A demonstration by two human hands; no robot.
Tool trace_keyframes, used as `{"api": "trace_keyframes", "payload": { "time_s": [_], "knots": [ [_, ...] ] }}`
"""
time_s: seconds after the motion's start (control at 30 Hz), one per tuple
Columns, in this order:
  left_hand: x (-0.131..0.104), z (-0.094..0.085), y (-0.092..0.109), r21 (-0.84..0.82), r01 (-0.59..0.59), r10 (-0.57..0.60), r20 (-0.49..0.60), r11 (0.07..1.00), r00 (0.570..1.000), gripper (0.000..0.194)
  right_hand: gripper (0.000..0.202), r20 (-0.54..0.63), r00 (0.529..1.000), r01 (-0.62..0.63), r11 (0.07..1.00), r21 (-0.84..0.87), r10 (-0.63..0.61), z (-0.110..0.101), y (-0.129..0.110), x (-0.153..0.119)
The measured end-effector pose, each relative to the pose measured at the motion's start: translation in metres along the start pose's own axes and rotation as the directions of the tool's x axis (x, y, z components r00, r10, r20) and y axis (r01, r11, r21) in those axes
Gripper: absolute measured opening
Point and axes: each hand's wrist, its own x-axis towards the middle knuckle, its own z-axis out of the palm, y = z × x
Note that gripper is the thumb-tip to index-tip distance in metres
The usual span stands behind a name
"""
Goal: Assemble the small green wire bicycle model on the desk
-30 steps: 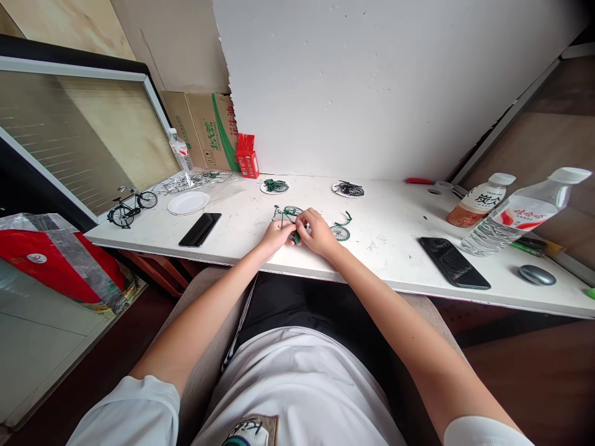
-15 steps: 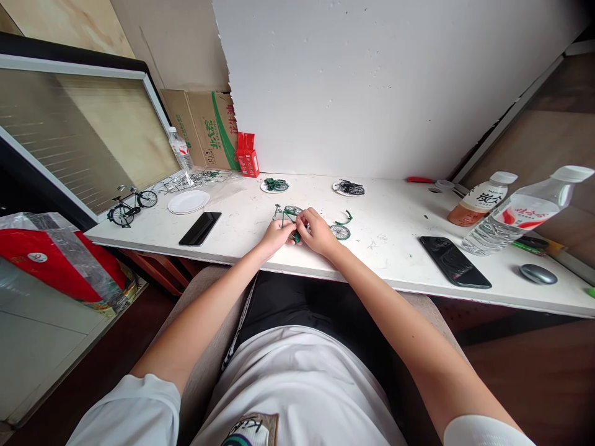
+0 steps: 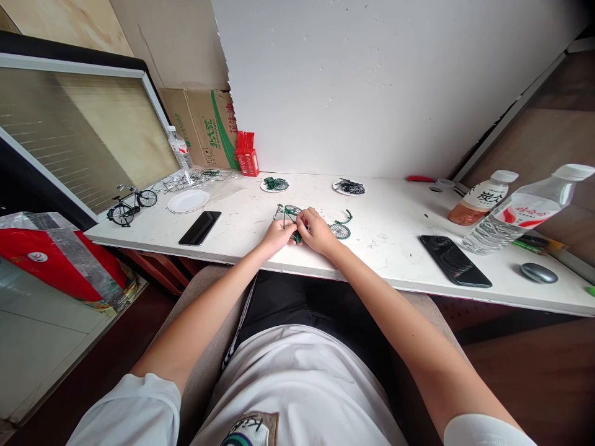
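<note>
My left hand (image 3: 276, 236) and my right hand (image 3: 316, 231) meet near the table's front edge, both closed around a small green model bicycle frame (image 3: 287, 214). Fingers cover the frame's lower part, so its exact shape there is hidden. Just right of my right hand lie a green-rimmed spoked wheel (image 3: 340, 231) and a curved green piece (image 3: 346, 217). Behind the hands, a white plate (image 3: 264, 188) bears green parts (image 3: 277, 184), and a second plate (image 3: 341, 192) bears black parts (image 3: 352, 187).
A finished-looking black model bicycle (image 3: 125, 208), an empty white plate (image 3: 188, 201) and a phone (image 3: 200, 228) are on the left. Rightward are another phone (image 3: 454, 261), a mouse (image 3: 538, 272) and two bottles (image 3: 478, 198). A red box (image 3: 247, 155) stands at the back.
The green frame has shifted very slightly between my hands. Both hands keep nearly the same place and hold.
</note>
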Motion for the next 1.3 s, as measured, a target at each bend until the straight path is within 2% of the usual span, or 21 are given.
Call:
{"api": "trace_keyframes", "payload": {
  "time_s": [0.9, 1.3],
  "knots": [
    [-0.0002, 0.0006, 0.0004, 0.012, 0.002, -0.002, -0.007, 1.000, 1.000, 0.019, 0.013, 0.001, 1.000, 0.009, 1.000, 0.006, -0.009, 0.0006, -0.0002, 0.0005],
    [-0.0009, 0.0001, 0.0060, -0.169, 0.052, -0.057, -0.027, 0.984, 0.998, 0.022, 0.016, -0.040, 0.998, 0.044, 0.999, -0.006, -0.045, -0.0018, -0.0044, 0.0012]
  ]
}}
